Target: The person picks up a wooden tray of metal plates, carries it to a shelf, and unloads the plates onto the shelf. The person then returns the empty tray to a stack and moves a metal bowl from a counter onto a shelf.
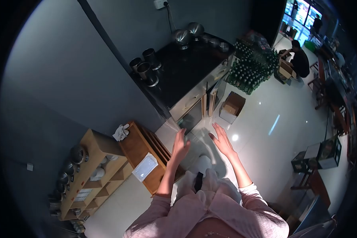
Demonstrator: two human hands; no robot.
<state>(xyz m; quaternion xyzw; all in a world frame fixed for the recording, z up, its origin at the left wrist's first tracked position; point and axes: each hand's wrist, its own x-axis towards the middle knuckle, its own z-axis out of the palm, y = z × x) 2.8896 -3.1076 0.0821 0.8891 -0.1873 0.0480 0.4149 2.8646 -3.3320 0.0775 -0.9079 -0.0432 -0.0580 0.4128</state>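
While the left hand (180, 146) and right hand (225, 143) are held empty, nothing is touched

Both hands are raised well apart, fingers stretched and thumbs spread, with wide, unfilled grips. At about nine o'clock from the left hand, a brown wooden table (136, 146) is seen, with a white packet (145, 167) laid on it at eight o'clock. Just past twelve from the right hand, an open cardboard box (228, 114) is set on the floor, nearer to that hand than to the left. Between eleven and twelve from the pair, the black-topped cabinet (182, 77) is placed, its long axis pointed between one and two o'clock, its near end closest to the left hand. Beyond, at one o'clock, massed green bottles (248, 71) are stood; farther, a crouching person (300, 61) is seen.
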